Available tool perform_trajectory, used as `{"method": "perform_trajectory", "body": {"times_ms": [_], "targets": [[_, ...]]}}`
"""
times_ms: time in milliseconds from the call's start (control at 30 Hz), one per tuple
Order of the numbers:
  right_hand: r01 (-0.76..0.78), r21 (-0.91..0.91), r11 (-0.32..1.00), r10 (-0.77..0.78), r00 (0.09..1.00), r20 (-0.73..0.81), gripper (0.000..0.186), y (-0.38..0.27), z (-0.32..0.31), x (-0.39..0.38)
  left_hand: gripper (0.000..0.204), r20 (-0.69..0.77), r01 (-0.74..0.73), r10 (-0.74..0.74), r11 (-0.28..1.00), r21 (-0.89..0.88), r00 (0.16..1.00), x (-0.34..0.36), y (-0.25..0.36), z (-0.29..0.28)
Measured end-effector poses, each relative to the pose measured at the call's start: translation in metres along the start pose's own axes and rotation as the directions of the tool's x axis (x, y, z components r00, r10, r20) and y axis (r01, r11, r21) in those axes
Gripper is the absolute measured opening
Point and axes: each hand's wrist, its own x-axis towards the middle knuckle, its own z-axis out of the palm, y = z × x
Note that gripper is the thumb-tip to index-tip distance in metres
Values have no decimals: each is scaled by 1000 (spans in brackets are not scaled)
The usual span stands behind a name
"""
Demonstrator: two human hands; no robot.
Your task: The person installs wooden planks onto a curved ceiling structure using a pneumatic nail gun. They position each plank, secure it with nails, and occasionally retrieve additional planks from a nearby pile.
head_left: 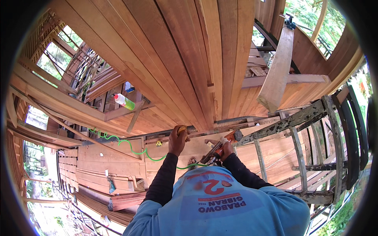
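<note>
My left hand [177, 142] is closed around a small yellow-brown piece [182, 129], whose kind I cannot make out, at the near edge of the long wooden planks [173, 74]. To its right, my right hand [226, 151] grips an orange and black nail gun [235, 137]. The gun's dark magazine slants down and left, close to my chest. A green coiled air hose [136, 152] runs from the left towards my body below the gun. Between the hands, part of a foot shows on the boards below.
A grey, paint-worn ladder [297, 157] stands close on the right. One thick beam [277, 70] juts out at upper right, with a clamp [290, 22] at its far end. Left lie a white-green bottle [125, 101], a yellow tape measure [158, 143] and a teal power drill [111, 185].
</note>
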Motion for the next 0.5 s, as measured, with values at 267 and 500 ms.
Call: {"method": "perform_trajectory", "body": {"times_ms": [267,500], "targets": [[-4,-75,997,-1,998,-57,49,-7,31,-33,18,-23,54,-54,998,-23,998,-12,-13,-8],[-17,-12,1000,15,993,-117,26,-6,60,-51,17,-61,85,-89,994,-72,994,-20,-18,-17]]}}
